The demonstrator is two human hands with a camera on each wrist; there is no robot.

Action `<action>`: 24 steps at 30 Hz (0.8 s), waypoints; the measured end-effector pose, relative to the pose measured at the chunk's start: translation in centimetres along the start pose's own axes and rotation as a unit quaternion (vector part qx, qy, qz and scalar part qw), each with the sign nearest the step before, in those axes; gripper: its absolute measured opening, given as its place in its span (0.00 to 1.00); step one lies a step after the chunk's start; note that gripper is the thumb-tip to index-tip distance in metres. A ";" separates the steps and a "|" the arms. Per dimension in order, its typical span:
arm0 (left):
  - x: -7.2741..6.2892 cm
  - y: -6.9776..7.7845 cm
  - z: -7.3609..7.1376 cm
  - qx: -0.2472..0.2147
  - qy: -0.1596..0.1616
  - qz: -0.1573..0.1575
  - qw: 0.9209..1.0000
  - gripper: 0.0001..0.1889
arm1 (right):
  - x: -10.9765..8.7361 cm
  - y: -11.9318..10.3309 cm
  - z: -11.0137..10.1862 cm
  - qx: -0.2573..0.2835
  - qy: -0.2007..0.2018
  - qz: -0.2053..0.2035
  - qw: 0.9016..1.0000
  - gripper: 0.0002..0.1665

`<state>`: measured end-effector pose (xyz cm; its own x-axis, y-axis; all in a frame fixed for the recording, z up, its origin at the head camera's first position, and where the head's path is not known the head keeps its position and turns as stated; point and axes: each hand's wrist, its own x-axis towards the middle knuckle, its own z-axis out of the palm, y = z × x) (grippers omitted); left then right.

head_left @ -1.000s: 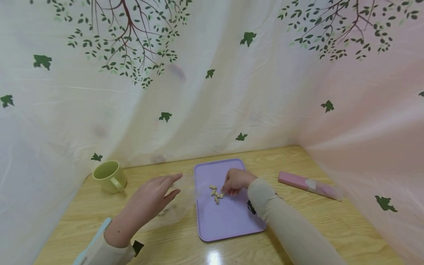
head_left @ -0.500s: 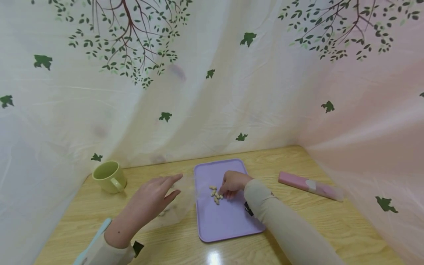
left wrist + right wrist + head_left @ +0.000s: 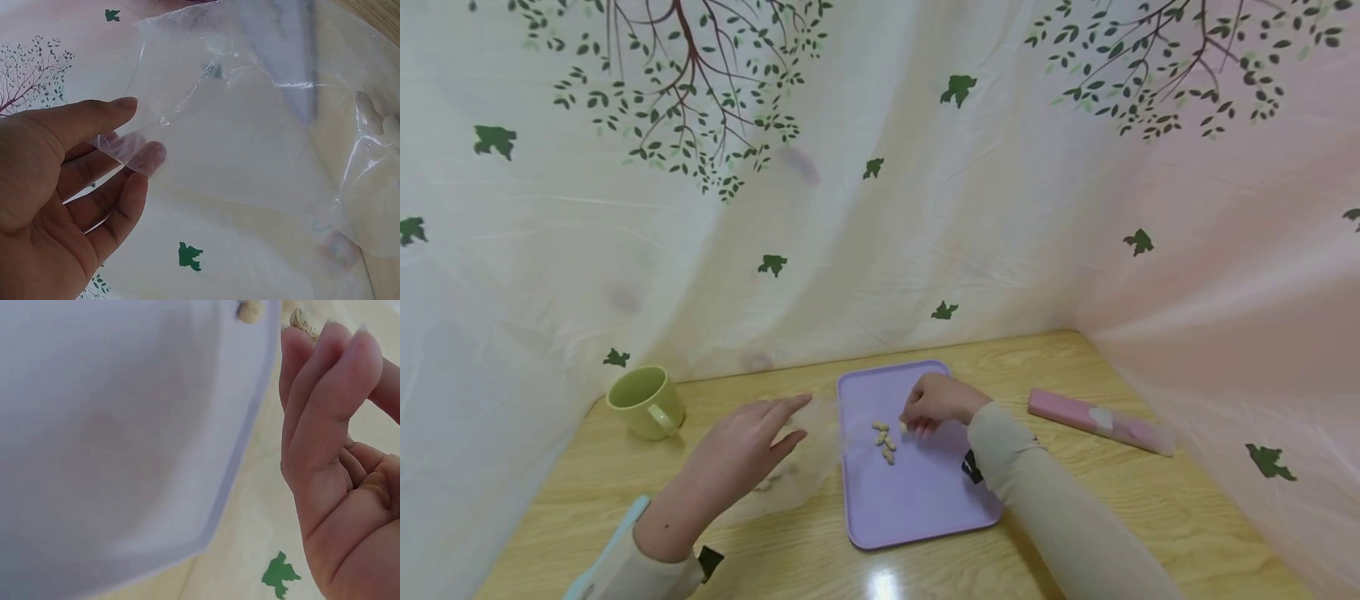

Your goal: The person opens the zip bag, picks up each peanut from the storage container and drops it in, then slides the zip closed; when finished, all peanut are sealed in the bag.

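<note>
My right hand (image 3: 940,402) pinches a peanut (image 3: 303,322) between thumb and fingertips, close over the purple tray (image 3: 917,504). Several unshelled peanuts (image 3: 889,456) lie in a small cluster on the tray, left of that hand. Left of the tray, my left hand (image 3: 737,450) holds a clear plastic bag (image 3: 244,144) by its edge, thumb and fingers spread apart at its mouth; some fingertips show through the film. The bag reaches down to the table, and a few peanuts (image 3: 369,114) show inside it.
A green mug (image 3: 643,400) stands at the back left. Right of the tray lies a long pink package (image 3: 1097,421). A light blue object (image 3: 625,525) lies partly under my left sleeve. A patterned curtain (image 3: 850,233) hangs behind the wooden table.
My right hand reached in at the peanut cluster, then drew back slightly up and right with a peanut in its fingertips. The left hand and bag have stayed put.
</note>
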<state>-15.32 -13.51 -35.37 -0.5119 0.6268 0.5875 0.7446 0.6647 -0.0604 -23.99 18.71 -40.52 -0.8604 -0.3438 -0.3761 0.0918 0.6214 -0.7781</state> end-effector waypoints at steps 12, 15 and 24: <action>0.0 -0.3 0.0 -0.003 0.008 0.008 1.000 0.30 | -1.9 -3.3 -1.4 0.009 0.018 -0.055 0.998 0.09; 0.1 -0.3 0.0 -0.004 0.005 0.004 1.000 0.30 | -2.4 -4.3 -1.5 0.016 0.019 -0.065 0.998 0.09; 0.1 -0.1 0.0 -0.006 -0.002 0.002 1.000 0.31 | -3.5 -7.0 -0.5 0.016 0.021 -0.096 0.995 0.09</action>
<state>-15.50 -13.51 -35.31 -0.5102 0.6319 0.5835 0.7525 0.6564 -0.0529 -21.89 15.93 -33.53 -0.8836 -0.4245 -0.1976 -0.0613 0.5231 -0.8500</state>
